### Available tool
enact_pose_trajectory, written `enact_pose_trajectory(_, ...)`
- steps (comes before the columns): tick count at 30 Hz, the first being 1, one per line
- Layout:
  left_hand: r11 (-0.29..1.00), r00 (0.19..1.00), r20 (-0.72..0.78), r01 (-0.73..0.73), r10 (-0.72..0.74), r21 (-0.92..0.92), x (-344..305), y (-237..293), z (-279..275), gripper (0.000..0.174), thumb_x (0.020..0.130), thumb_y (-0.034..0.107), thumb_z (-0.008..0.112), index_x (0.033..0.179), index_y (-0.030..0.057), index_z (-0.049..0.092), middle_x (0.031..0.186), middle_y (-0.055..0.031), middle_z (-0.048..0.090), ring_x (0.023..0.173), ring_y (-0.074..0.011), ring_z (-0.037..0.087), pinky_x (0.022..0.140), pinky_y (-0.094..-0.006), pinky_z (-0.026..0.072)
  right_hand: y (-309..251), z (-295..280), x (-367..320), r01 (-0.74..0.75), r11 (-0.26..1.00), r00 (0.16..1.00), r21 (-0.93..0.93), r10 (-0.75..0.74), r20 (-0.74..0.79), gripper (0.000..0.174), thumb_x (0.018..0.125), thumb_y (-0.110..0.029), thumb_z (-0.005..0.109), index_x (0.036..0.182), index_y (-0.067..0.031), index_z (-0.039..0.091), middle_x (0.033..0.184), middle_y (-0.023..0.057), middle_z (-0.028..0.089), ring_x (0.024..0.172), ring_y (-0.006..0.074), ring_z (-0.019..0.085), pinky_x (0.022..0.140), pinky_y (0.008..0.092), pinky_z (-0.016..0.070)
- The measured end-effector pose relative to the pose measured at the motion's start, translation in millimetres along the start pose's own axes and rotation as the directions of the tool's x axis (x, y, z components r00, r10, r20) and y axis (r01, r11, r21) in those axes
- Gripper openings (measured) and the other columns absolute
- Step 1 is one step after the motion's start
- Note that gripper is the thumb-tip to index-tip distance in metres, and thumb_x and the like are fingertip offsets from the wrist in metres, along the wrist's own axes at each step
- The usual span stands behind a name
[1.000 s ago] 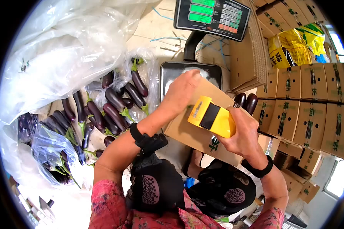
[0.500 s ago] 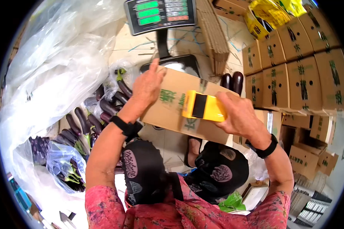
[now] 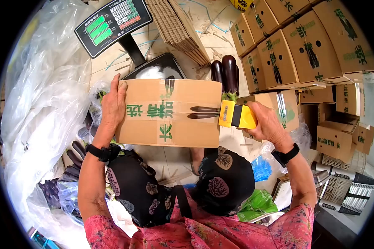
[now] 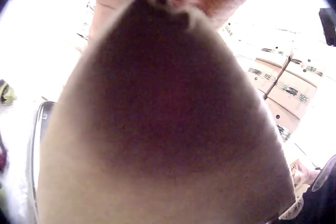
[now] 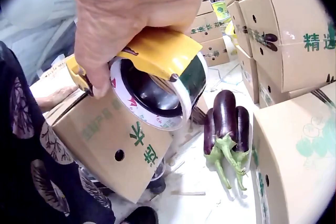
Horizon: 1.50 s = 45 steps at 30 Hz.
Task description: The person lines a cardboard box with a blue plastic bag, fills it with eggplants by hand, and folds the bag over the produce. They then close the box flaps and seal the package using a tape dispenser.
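Note:
A cardboard box [image 3: 168, 124] printed with green characters and eggplant pictures lies across in front of me, above the knees. At its left end my left hand [image 3: 113, 103] grips the side. In the left wrist view the box panel [image 4: 173, 198] fills most of the picture, dark and blurred. My right hand [image 3: 265, 122] holds a yellow tape dispenser [image 3: 245, 117] at the box's right end. A wide roll of tape [image 5: 152, 95] sits inside the dispenser, its ring facing the right wrist camera. Clear tape runs along the box's top seam.
Behind the box stands a scale [image 3: 153, 68] with a lit display, beside flat cardboard sheets [image 3: 183, 29]. Three eggplants [image 5: 226, 121] stand right of it. Stacked printed boxes [image 3: 274, 58] line the right; plastic sheeting [image 3: 45, 83] covers the left.
The box has turned from slanted to nearly level. The tape dispenser has gone from over the box's middle to its right end. The head view has swung rightward.

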State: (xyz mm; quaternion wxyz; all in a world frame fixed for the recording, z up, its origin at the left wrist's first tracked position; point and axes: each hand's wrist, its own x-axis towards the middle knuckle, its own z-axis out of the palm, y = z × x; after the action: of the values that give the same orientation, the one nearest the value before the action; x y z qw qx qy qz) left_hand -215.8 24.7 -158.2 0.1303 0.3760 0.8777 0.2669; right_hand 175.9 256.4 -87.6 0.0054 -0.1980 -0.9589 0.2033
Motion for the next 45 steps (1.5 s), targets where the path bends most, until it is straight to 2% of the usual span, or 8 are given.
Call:
enact_pose_trajectory(16, 1.000, 1.000, -0.006, -0.011, 0.011, -0.014, 8.8, -17.0, -19.7, 0.048, 0.105, 0.039, 0.035, 0.141, 0.0092, 0.048, 0.115, -0.0275, 0.064, 0.108, -0.0440, 0.061, 0.092, -0.0419, 0.0466, -10.7, 162.7, -10.1, 0.016, 0.860, 0.959, 0.511, 0.131, -0.252, 0.057, 0.074, -0.022, 0.082, 0.114, -0.0018, 0.047, 0.096, 0.0184, 0.062, 0.088, 0.0397, 0.065, 0.077, 0.0423, 0.0548)
enact_pose_trajectory(26, 0.998, 0.998, 0.048, 0.038, -0.035, -0.050, 11.0, -12.2, -20.8, 0.052, 0.106, 0.043, 0.035, 0.138, 0.0057, 0.050, 0.124, -0.0254, 0.062, 0.118, -0.0350, 0.059, 0.100, -0.0367, 0.0431, 57.3, 224.2, -70.8, -0.173, 0.950, 0.976, 0.259, 0.200, -0.083, 0.050, 0.075, -0.027, 0.078, 0.106, -0.0027, 0.047, 0.090, 0.0186, 0.058, 0.083, 0.0410, 0.062, 0.073, 0.0462, 0.0531)
enact_pose_trajectory(35, 0.998, 0.999, 0.038, 0.009, -0.006, -0.066, 16.5, -23.4, -16.9, 0.054, 0.105, 0.043, 0.035, 0.140, 0.0044, 0.048, 0.128, -0.0237, 0.060, 0.121, -0.0349, 0.057, 0.102, -0.0366, 0.0415, -11.4, 152.3, -8.0, -0.298, 0.895, 0.906, -0.331, 0.375, 0.198, 0.038, 0.072, -0.011, 0.074, 0.099, -0.0025, 0.049, 0.084, 0.0159, 0.062, 0.071, 0.0306, 0.068, 0.059, 0.0405, 0.0545)
enact_pose_trajectory(37, 0.997, 0.999, 0.047, 0.021, -0.018, -0.068, 14.5, -23.5, -15.2, 0.055, 0.105, 0.044, 0.034, 0.141, 0.0039, 0.046, 0.131, -0.0238, 0.058, 0.123, -0.0355, 0.055, 0.103, -0.0370, 0.0404, -21.5, 170.2, 18.2, -0.229, 0.940, 0.964, -0.254, 0.255, 0.075, 0.026, 0.074, -0.008, 0.068, 0.095, -0.0032, 0.054, 0.084, 0.0127, 0.063, 0.075, 0.0278, 0.068, 0.057, 0.0385, 0.0535)
enact_pose_trajectory(39, 0.997, 0.996, 0.078, 0.057, -0.053, -0.050, 12.6, -16.5, -18.6, 0.056, 0.105, 0.044, 0.033, 0.142, 0.0033, 0.045, 0.134, -0.0239, 0.056, 0.126, -0.0357, 0.053, 0.105, -0.0372, 0.0389, -35.4, 166.2, 37.1, 0.190, 0.748, 0.978, -0.636, -0.091, 0.185, 0.021, 0.078, -0.009, 0.065, 0.098, -0.0042, 0.059, 0.082, 0.0098, 0.062, 0.080, 0.0248, 0.067, 0.056, 0.0362, 0.0510)
enact_pose_trajectory(43, 0.994, 0.994, 0.110, 0.015, -0.003, -0.110, 15.5, -20.9, -18.4, 0.060, 0.104, 0.047, 0.032, 0.143, 0.0033, 0.043, 0.139, -0.0230, 0.052, 0.131, -0.0355, 0.048, 0.109, -0.0375, 0.0346, -19.2, 175.0, 60.9, -0.087, 0.921, 0.904, -0.379, 0.233, 0.359, 0.029, 0.079, -0.015, 0.067, 0.106, -0.0053, 0.063, 0.082, 0.0064, 0.061, 0.084, 0.0225, 0.064, 0.062, 0.0350, 0.0484)
enact_pose_trajectory(44, 0.992, 0.993, 0.119, 0.018, -0.003, -0.127, 16.6, -23.1, -19.3, 0.060, 0.104, 0.048, 0.032, 0.144, 0.0035, 0.042, 0.141, -0.0225, 0.051, 0.132, -0.0353, 0.047, 0.110, -0.0374, 0.0334, -9.2, 173.5, 45.0, 0.018, 0.924, 0.958, -0.383, 0.094, 0.271, 0.034, 0.077, -0.019, 0.073, 0.106, -0.0054, 0.063, 0.086, 0.0050, 0.066, 0.086, 0.0244, 0.067, 0.069, 0.0368, 0.0524)
enact_pose_trajectory(45, 0.990, 0.991, 0.134, 0.026, -0.007, -0.136, 15.7, -27.3, -21.7, 0.061, 0.104, 0.049, 0.032, 0.144, 0.0036, 0.042, 0.142, -0.0221, 0.049, 0.134, -0.0352, 0.045, 0.111, -0.0373, 0.0321, -4.0, 157.5, 54.1, -0.199, 0.943, 0.785, -0.268, 0.317, 0.532, 0.041, 0.074, -0.024, 0.079, 0.107, -0.0054, 0.062, 0.098, 0.0063, 0.069, 0.096, 0.0275, 0.069, 0.080, 0.0374, 0.0546)
